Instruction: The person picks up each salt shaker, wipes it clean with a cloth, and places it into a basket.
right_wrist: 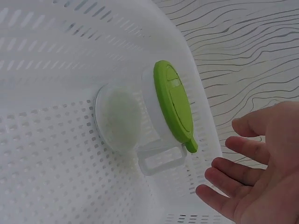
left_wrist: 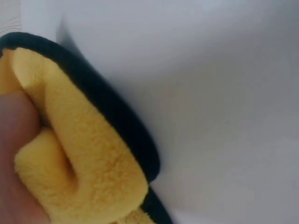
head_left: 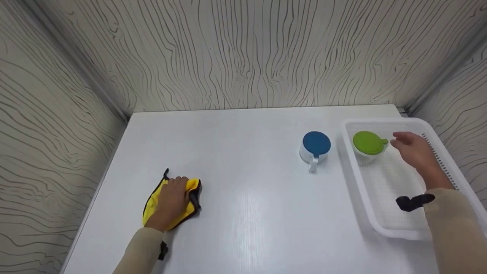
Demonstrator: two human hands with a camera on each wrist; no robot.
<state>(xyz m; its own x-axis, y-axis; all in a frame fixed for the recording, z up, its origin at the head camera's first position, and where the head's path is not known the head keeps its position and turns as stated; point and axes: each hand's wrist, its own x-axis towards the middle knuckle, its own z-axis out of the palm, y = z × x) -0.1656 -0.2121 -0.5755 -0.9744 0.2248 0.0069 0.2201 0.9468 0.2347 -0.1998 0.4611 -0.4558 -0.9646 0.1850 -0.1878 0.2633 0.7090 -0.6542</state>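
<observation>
On the left side of the white table, my left hand (head_left: 173,199) grips a yellow cloth (left_wrist: 105,154) with dark edging. The cloth is bunched and folded against the thumb in the left wrist view. At the right, my right hand (head_left: 415,152) hovers over a white plastic basket (head_left: 392,186), its fingers relaxed and holding nothing. Just left of those fingertips, a white cup with a green lid (right_wrist: 177,100) stands upright inside the basket, near its far left corner. The cup's handle (right_wrist: 163,159) and lid tab point toward the right hand, with a small gap between.
A white mug with a blue lid (head_left: 316,143) stands on the table (head_left: 243,171), left of the basket, its handle toward me. Wood-patterned panels (head_left: 243,57) rise behind the table and on both sides. The basket has raised, slotted walls.
</observation>
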